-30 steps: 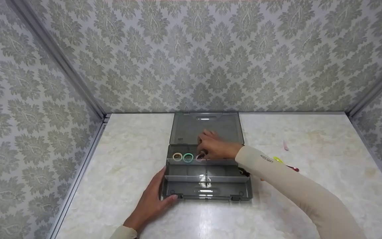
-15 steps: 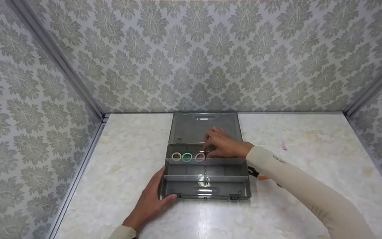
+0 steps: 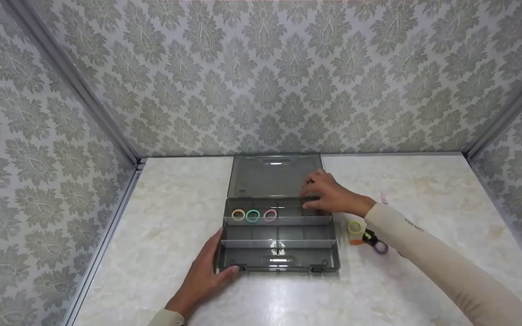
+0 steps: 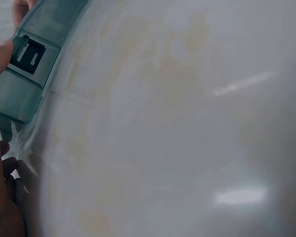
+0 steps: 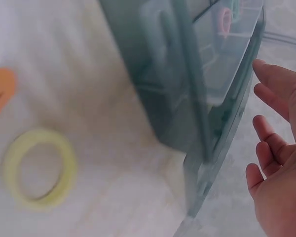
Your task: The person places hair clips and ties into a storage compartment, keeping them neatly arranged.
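A grey see-through compartment box [image 3: 280, 259] lies on the table with its lid [image 3: 265, 179] folded back. My left hand [image 3: 205, 262] holds the box's left front corner, the thumb on the front edge near a latch [image 4: 28, 54]. Above the right end of the back row is my right hand [image 3: 333, 194], its fingers loosely bent with nothing seen between them. Three rings stand in the back row: cream [image 3: 238, 215], green [image 3: 253, 216] and pink [image 3: 270, 215].
Right of the box lie a yellow ring [image 3: 355, 227], an orange piece [image 3: 357, 242], a black item [image 3: 369, 237] and a purple ring [image 3: 381, 247]. A small pink piece [image 3: 384, 197] is farther back. Patterned wall panels [image 3: 265, 90] stand behind the table.
My right hand has moved right, from beside the pink ring to the right end of the back row. The pink ring stays in the row. My left hand keeps its place.
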`<action>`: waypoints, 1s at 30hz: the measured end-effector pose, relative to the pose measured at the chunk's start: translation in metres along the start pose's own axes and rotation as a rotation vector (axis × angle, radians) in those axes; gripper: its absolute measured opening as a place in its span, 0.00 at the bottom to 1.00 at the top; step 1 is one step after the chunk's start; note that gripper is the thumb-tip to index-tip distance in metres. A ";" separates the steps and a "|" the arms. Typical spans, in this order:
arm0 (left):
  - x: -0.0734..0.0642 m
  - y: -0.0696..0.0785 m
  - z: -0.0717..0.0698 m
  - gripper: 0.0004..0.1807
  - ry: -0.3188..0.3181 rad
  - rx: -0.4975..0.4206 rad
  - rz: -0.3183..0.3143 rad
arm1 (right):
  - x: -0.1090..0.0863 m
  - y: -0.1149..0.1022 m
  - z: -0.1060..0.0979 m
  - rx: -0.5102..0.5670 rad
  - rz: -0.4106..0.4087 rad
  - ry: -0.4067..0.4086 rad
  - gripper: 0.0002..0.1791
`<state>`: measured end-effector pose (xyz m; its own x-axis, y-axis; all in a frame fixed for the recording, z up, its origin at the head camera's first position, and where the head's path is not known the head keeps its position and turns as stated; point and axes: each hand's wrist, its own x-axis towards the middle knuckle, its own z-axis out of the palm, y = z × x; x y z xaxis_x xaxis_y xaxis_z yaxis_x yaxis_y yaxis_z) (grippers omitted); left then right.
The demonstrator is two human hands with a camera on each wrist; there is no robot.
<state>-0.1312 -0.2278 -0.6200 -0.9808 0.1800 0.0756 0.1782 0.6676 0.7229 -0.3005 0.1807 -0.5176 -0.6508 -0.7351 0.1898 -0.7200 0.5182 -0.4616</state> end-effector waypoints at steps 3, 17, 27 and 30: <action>0.000 0.000 0.000 0.63 0.006 0.007 -0.006 | -0.011 0.006 -0.003 0.036 0.033 0.038 0.14; 0.001 0.002 0.000 0.63 0.012 0.007 0.023 | -0.062 0.038 -0.017 0.192 0.213 0.201 0.15; 0.000 0.003 0.000 0.63 0.014 0.013 0.032 | -0.102 0.062 -0.020 0.235 0.326 0.288 0.16; 0.000 0.004 0.001 0.62 0.010 0.012 0.019 | -0.112 0.069 -0.019 0.238 0.368 0.304 0.16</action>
<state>-0.1307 -0.2249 -0.6176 -0.9779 0.1856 0.0965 0.1980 0.6728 0.7128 -0.2823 0.3070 -0.5543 -0.9158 -0.3456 0.2045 -0.3795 0.5781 -0.7223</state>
